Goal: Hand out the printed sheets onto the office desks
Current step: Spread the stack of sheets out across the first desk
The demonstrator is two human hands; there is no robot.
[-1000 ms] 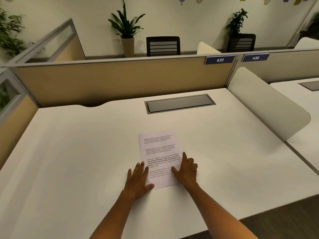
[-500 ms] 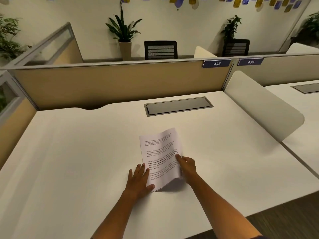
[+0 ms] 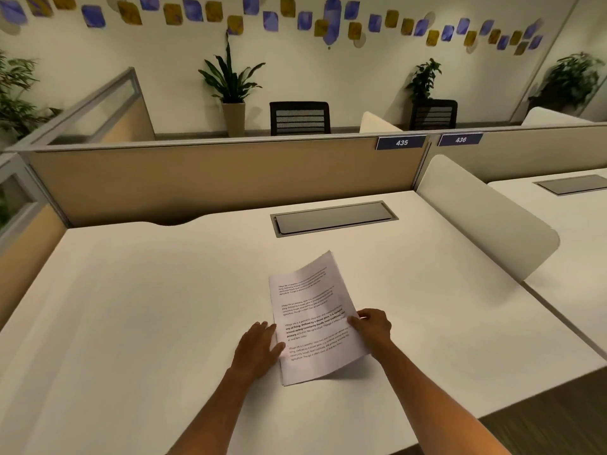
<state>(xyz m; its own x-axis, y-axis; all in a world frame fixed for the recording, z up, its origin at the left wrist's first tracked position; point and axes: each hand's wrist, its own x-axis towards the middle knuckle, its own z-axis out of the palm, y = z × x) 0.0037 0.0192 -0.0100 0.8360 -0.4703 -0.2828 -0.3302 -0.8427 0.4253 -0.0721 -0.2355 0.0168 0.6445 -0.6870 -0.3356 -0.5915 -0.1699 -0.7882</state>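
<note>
A stack of printed sheets (image 3: pixel 312 320) with black text is on the white desk (image 3: pixel 147 307) numbered 435. My right hand (image 3: pixel 372 328) grips the stack's right edge and holds that side lifted off the desk, so the paper curves and tilts. My left hand (image 3: pixel 258 348) lies flat with fingers spread, its thumb pressing the lower left edge of the paper onto the desk. Whether a sheet stays flat under the lifted ones is hidden.
A grey cable hatch (image 3: pixel 333 218) is set in the desk behind the paper. A tan partition (image 3: pixel 213 178) closes the back, a white curved divider (image 3: pixel 486 215) the right side. Desk 436 (image 3: pixel 574 218) lies beyond it. Chairs and plants stand by the far wall.
The sheets lay flat under both palms a second ago. My right hand has since gripped their right edge and raised it, swinging the top to the right. My left hand stayed put.
</note>
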